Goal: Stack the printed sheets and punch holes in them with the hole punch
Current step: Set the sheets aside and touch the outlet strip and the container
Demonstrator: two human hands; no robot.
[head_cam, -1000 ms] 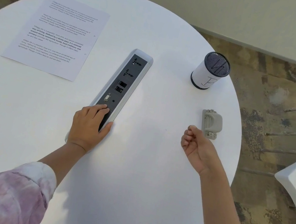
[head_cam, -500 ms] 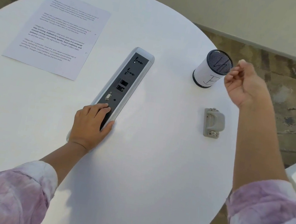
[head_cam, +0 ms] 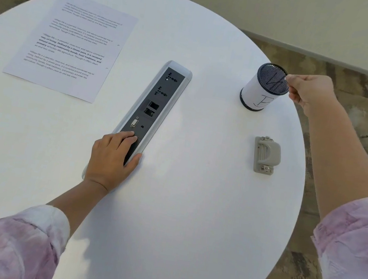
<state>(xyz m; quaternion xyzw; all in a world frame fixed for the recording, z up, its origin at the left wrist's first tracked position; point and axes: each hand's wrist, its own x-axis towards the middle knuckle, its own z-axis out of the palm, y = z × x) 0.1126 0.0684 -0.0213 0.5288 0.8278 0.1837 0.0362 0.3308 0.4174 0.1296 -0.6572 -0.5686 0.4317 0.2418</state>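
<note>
Sheets [head_cam: 73, 45] lie flat as one printed page on the round white counter [head_cam: 191, 212], well to the left of the socket strip [head_cam: 154, 106] that runs across the counter's middle; whether more than one sheet is there cannot be told. On the other side of the strip, near the counter's right edge, the grey punch [head_cam: 266, 155] sits by itself, touched by nothing. Beyond the punch stands a mesh cup [head_cam: 265, 87] wrapped in white paper. The right hand [head_cam: 309, 92] is at the cup's rim, its fingers [head_cam: 291, 80] pinched narrow against the mesh edge; whether they grip the rim or something small cannot be told. The left hand [head_cam: 110, 159] rests palm down on the near end of the strip, fingers loosely spread and holding nothing.
</note>
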